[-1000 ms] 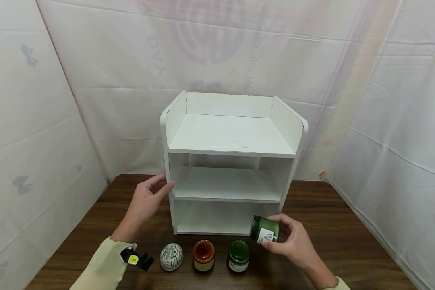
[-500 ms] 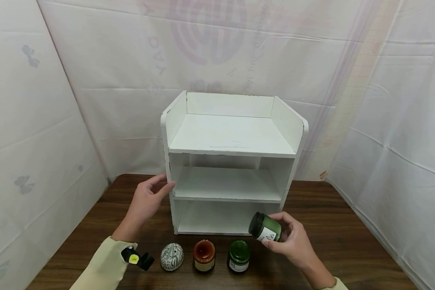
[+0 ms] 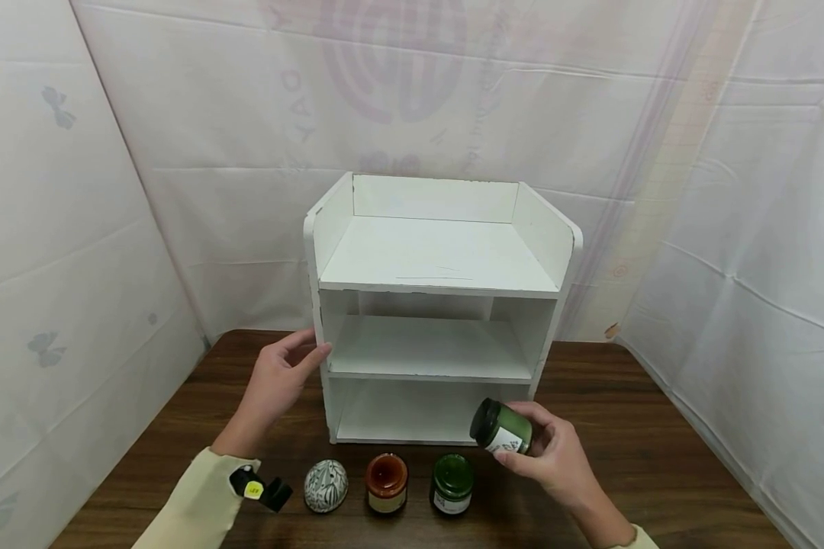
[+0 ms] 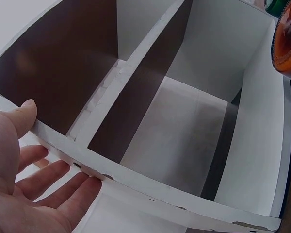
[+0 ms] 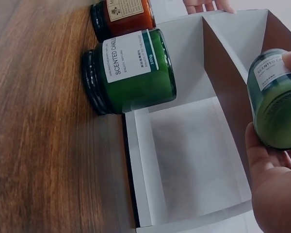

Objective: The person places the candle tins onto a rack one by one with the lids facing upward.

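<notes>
A white three-level shelf unit stands on the brown wooden table. My left hand rests with straight fingers against the unit's left side panel, thumb on its front edge. My right hand grips a green candle jar with a black lid, tilted and lifted in front of the bottom shelf's right corner; the jar also fills the right of the right wrist view. On the table in front of the unit stand another green jar, an orange jar and a patterned egg-shaped ornament.
White sheeting hangs close behind and on both sides of the table. All shelves of the unit hold nothing. Bare table lies to the left and right of the unit.
My right hand has raised the green jar slightly and tipped it further toward the shelf. The left hand and the standing jars have not moved.
</notes>
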### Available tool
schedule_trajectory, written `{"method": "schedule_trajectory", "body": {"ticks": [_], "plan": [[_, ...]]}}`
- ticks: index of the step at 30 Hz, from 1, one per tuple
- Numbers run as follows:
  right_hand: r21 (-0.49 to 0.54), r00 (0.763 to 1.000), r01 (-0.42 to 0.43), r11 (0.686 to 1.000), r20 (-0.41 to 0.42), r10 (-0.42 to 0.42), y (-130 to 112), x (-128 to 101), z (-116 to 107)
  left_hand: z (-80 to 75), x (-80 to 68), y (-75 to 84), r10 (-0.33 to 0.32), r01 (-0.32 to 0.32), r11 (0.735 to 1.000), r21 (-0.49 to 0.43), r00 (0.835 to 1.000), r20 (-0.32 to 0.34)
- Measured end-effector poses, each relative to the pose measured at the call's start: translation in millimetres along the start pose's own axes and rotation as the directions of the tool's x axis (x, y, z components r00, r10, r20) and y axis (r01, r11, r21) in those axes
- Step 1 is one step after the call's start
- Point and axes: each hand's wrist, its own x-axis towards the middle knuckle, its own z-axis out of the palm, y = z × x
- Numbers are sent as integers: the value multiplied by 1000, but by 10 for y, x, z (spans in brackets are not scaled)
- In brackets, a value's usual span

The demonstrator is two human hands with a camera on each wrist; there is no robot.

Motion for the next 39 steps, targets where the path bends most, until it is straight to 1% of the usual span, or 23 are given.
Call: {"method": "schedule_trajectory", "body": {"ticks": [4, 8, 17, 26, 36, 39], "plan": [[-57, 998, -58, 997, -24, 57, -33, 3, -25, 3, 0, -3, -3, 3, 1000, -5, 1000, 1], [-96, 997, -74, 993, -10, 73, -52, 7, -63, 10, 1, -4, -3, 3, 1000, 3, 1000, 0], [-84, 997, -72, 994, 19, 74, -71, 23, -91, 10, -3, 10, -7, 7, 1000, 5, 1000, 1], [-61, 999, -38, 997, 37, 41, -58, 17, -97, 16, -11, 5, 9, -9, 1000, 8, 1000, -4], [-25, 998, 21, 999, 64, -19, -49, 31, -95, -1, -26, 26, -1, 1, 1000, 12, 1000, 2], [-11, 997, 22, 1000, 72, -22, -43, 33, -88, -3, -28, 26, -3, 3, 1000, 17, 1000, 4]]}}
